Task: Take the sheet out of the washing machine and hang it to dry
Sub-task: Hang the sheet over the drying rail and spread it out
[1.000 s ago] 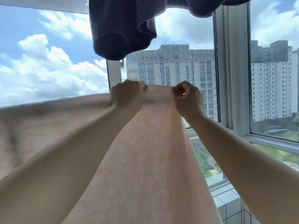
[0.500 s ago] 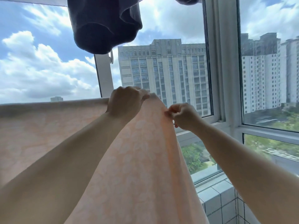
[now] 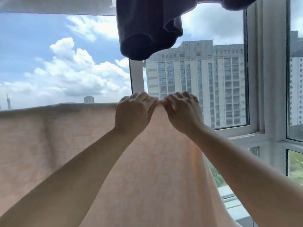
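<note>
Head view: both hands [image 3: 157,110] grip peach sheet [image 3: 147,169]

Both bare arms reach up and forward to the top edge of the sheet [image 3: 147,161], where the left hand [image 3: 133,114] and right hand [image 3: 182,112], knuckles up, almost touching, curl their fingers over it.

The sheet [image 3: 147,169] was pale peach with a faint white pattern; it hung spread wide, its top edge level.
</note>
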